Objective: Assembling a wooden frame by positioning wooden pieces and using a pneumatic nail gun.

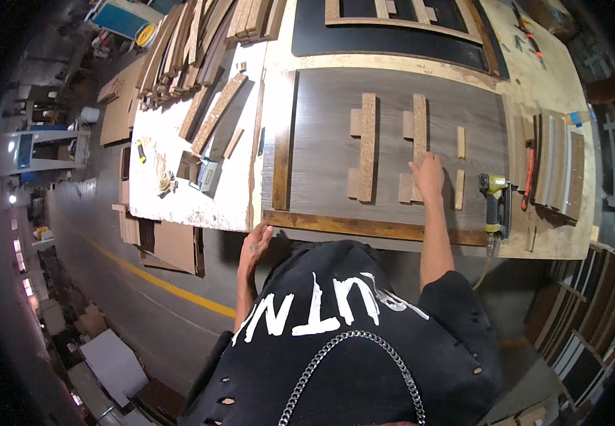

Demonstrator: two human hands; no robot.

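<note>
Right hand (429, 177): at the lower half of the right chipboard strip (419, 124), centre right of the frame, thumb and fingers set narrow about it; cannot tell whether they grip
Left hand (256, 243): at the lower-left corner of the grey wood-grain panel (325, 142), fingers touching the end of the brown-stained wooden strip (371, 226); their grip cannot be told
Left chipboard strip (368, 145): mid-panel, roughly parallel to the right one, small blocks (355, 122) beside it
Nail gun (493, 186): yellow and black, at the panel's lower-right corner
Wood strip pile (188, 50): upper left of the frame
</note>
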